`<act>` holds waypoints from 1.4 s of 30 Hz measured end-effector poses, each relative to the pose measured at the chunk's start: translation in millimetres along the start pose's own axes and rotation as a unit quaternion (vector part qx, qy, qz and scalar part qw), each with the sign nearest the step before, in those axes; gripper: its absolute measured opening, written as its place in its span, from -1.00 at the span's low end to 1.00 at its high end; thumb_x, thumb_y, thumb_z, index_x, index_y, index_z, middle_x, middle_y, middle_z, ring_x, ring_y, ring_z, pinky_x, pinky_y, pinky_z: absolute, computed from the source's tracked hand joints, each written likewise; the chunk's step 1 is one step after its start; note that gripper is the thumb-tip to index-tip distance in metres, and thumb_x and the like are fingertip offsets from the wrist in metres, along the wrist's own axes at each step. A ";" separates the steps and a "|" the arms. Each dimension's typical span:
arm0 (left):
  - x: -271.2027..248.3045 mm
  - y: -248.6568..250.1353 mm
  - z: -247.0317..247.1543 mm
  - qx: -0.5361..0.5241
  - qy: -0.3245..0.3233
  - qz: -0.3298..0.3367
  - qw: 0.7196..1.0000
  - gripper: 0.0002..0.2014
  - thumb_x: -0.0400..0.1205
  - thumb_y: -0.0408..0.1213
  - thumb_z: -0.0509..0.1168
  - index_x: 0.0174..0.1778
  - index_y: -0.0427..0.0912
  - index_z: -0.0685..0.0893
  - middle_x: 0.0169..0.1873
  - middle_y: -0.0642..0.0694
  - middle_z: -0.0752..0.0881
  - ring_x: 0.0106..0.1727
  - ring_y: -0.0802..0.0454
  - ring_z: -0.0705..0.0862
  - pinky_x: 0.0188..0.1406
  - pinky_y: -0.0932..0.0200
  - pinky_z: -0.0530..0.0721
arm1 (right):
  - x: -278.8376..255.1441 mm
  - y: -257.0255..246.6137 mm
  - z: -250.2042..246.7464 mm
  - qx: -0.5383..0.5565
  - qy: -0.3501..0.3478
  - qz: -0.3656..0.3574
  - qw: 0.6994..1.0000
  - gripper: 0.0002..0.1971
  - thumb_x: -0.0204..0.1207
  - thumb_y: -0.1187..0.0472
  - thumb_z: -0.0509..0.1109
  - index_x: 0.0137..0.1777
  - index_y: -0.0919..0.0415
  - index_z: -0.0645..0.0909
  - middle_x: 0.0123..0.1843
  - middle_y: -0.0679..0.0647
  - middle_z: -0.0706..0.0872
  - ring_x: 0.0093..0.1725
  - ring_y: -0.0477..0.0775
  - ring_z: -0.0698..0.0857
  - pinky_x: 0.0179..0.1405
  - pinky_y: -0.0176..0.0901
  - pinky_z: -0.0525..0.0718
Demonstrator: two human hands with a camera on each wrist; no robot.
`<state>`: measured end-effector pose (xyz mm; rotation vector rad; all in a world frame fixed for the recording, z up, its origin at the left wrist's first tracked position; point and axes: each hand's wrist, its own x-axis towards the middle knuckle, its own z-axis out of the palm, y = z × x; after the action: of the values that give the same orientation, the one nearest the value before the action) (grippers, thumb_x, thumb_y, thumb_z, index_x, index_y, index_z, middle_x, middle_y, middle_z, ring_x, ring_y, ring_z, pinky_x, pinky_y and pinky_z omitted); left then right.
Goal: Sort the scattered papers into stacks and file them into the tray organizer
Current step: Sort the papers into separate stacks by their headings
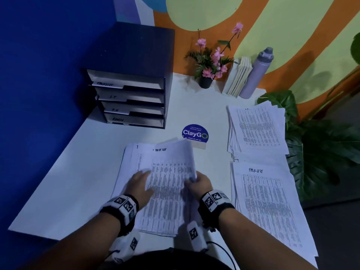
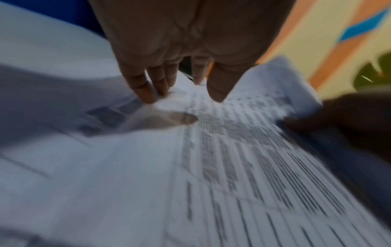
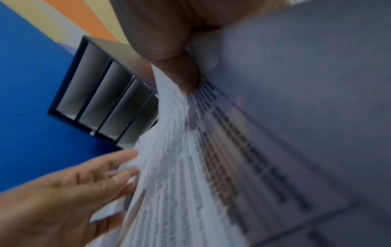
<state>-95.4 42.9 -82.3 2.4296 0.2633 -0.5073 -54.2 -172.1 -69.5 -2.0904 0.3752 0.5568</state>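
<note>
A stack of printed "Task List" papers [image 1: 165, 184] lies on the white table in front of me. My right hand [image 1: 196, 181] pinches its right edge and lifts several sheets [image 3: 169, 150] up on edge. My left hand [image 1: 139, 182] lies flat with straight fingers on the stack's left part; in the left wrist view the fingertips [image 2: 148, 93] touch the paper [image 2: 211, 167]. Two more paper stacks sit to the right, one near [image 1: 266, 203], one far [image 1: 257, 129]. The dark tray organizer [image 1: 130, 94] with labelled trays stands at the back left, also seen in the right wrist view [image 3: 101, 93].
A round blue "ClayGo" sign [image 1: 195, 134] stands just behind the held stack. A potted pink flower [image 1: 209, 65], upright books [image 1: 238, 76] and a lilac bottle [image 1: 257, 73] line the back wall. A large leafy plant [image 1: 321, 143] borders the table's right edge.
</note>
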 end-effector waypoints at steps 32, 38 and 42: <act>29.6 -23.4 -41.9 -0.073 0.045 -0.136 0.987 -0.79 0.65 -0.35 0.20 0.12 -0.37 0.63 0.37 -0.25 0.59 0.24 -0.26 0.62 0.16 0.15 0.53 | 14.6 24.2 -36.3 0.093 0.107 0.077 0.987 -0.78 0.55 0.17 0.44 0.05 0.32 0.60 -0.25 0.15 0.66 -0.35 0.04 0.61 -0.40 -0.26 0.56; 18.9 2.2 -25.9 -0.204 0.051 -0.080 0.974 -0.87 0.65 -0.42 0.21 -0.03 -0.17 0.64 -0.16 -0.16 0.67 -0.15 -0.06 0.59 -0.20 0.27 0.47 | 17.9 20.7 -21.2 0.060 0.076 0.058 0.994 -0.60 0.50 -0.02 0.43 0.13 0.32 0.62 0.00 0.21 0.75 -0.01 0.22 0.73 0.04 0.07 0.74; 19.8 3.1 -17.3 -0.197 0.072 -0.043 0.977 -0.83 0.62 -0.37 0.31 0.11 -0.19 0.68 0.06 -0.18 0.71 0.11 -0.11 0.67 0.10 0.19 0.56 | 17.6 21.6 -25.2 0.103 0.105 0.057 0.987 -0.59 0.43 0.06 0.48 0.15 0.35 0.61 -0.04 0.21 0.75 -0.11 0.16 0.69 -0.08 0.01 0.69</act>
<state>-71.5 52.5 -76.4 2.0750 0.4829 -0.2836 -43.0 -205.9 -81.7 -1.9393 0.6507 0.3481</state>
